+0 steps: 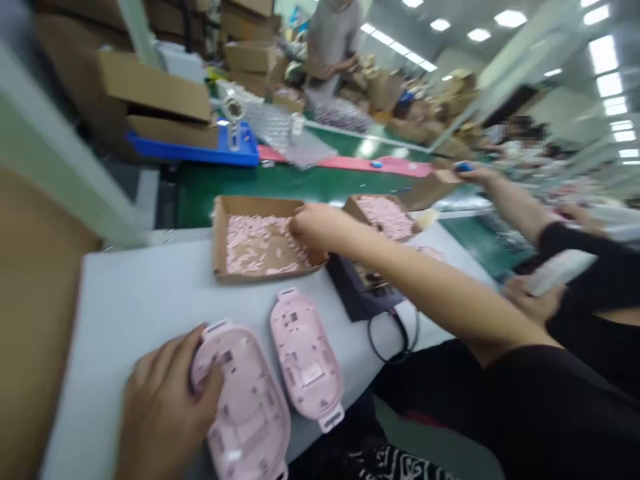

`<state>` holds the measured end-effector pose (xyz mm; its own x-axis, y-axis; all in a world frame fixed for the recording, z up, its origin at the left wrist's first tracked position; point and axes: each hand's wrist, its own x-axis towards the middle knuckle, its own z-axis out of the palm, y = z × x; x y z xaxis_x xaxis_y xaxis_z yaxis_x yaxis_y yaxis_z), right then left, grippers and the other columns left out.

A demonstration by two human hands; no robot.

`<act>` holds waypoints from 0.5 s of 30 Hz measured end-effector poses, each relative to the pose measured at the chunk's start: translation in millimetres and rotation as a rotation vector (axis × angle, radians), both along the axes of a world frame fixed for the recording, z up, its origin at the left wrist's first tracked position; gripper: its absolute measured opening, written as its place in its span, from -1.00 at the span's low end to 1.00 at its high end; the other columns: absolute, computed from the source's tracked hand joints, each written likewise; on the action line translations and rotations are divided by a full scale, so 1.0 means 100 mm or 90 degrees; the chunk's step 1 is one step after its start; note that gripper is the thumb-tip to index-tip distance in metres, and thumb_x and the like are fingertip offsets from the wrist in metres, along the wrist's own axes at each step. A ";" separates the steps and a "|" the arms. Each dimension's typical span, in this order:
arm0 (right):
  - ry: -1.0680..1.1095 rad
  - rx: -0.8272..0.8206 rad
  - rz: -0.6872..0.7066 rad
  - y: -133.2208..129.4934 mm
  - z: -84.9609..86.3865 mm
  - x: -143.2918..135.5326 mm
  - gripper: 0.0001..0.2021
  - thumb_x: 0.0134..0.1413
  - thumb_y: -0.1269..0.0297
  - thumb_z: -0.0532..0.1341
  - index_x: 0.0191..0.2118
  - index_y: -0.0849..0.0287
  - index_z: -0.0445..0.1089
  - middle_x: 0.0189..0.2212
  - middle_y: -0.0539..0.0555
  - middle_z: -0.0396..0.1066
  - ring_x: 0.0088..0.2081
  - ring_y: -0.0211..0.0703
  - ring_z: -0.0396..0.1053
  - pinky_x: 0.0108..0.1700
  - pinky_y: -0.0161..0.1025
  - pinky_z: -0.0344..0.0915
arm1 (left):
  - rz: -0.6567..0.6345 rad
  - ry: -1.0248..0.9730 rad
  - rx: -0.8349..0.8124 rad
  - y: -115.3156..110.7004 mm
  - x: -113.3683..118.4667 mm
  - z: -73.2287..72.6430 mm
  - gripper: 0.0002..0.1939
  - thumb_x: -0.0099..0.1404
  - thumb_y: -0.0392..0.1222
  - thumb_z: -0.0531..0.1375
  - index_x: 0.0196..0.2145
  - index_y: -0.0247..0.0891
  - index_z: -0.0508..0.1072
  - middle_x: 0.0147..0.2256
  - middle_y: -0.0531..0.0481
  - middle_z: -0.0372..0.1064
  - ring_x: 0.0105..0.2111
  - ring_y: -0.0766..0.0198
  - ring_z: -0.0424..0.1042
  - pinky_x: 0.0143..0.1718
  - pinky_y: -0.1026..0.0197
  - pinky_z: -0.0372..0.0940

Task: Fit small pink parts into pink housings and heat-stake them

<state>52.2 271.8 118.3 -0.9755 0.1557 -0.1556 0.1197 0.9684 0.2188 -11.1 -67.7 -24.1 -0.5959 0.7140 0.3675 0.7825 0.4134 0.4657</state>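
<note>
With my left grip [167,390] I clamp the pink shell [250,400] by the worktop [130,287] edge. My right grip [309,225], closure I cannot tell, seems picking pink pieces [245,233] from the carton [270,275]; next calls for careful lifting.

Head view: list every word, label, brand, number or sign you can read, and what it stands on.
No text can be read.
Dark cloth, bottom edge: white marks, too blurred to tell whether lettering.
Pink shells: any markings too small or blurred.
</note>
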 end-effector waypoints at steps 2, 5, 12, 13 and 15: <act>0.040 -0.033 -0.004 -0.12 0.03 0.09 -0.74 0.32 0.43 0.13 -0.27 0.41 0.56 -0.34 0.21 0.53 -0.22 -0.08 0.51 -0.14 -0.17 0.32 | 0.001 -0.005 -0.058 0.03 0.11 0.17 -0.59 0.41 -0.05 0.06 0.15 -0.21 0.35 -0.03 -0.15 0.48 -0.07 -0.08 0.39 0.02 -0.12 0.23; 0.206 -0.194 0.018 -0.47 0.02 0.32 -0.80 0.32 0.31 0.20 -0.20 0.26 0.57 -0.38 0.02 0.54 -0.32 -0.24 0.50 -0.17 -0.24 0.34 | -0.006 -0.050 -0.082 0.04 0.17 0.27 -0.49 0.35 -0.14 0.12 0.24 -0.20 0.26 -0.02 -0.10 0.49 -0.06 0.01 0.39 0.06 -0.07 0.20; 0.237 -0.612 0.003 -1.55 -0.57 0.64 -0.89 0.30 0.33 0.25 -0.19 0.15 0.56 -0.34 -0.05 0.60 -0.39 -0.33 0.50 -0.28 -0.35 0.39 | -0.051 -0.057 -0.099 -0.03 0.19 0.26 -0.36 0.26 -0.18 0.15 0.29 -0.26 0.21 0.10 -0.11 0.44 0.02 -0.03 0.34 0.05 -0.08 0.17; 0.233 -0.615 -0.004 -1.63 -0.68 0.62 -0.89 0.30 0.34 0.25 -0.18 0.16 0.55 -0.33 -0.05 0.60 -0.40 -0.33 0.50 -0.29 -0.35 0.38 | -0.053 -0.057 -0.100 -0.03 0.19 0.26 -0.36 0.27 -0.18 0.15 0.29 -0.26 0.22 0.10 -0.11 0.45 0.02 -0.02 0.34 0.05 -0.08 0.16; 0.219 -0.604 -0.005 -1.73 -0.85 0.58 -0.86 0.32 0.34 0.22 -0.17 0.19 0.54 -0.31 -0.02 0.60 -0.39 -0.32 0.49 -0.30 -0.35 0.37 | -0.056 -0.056 -0.099 -0.02 0.20 0.26 -0.37 0.28 -0.18 0.14 0.29 -0.28 0.22 0.08 -0.12 0.46 0.02 -0.02 0.35 0.05 -0.08 0.16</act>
<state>110.4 98.9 33.7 -0.9903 0.1202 0.0704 0.0386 0.7229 -0.6898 8.6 -69.6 2.1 -0.5542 0.8087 0.1972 0.7775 0.4183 0.4695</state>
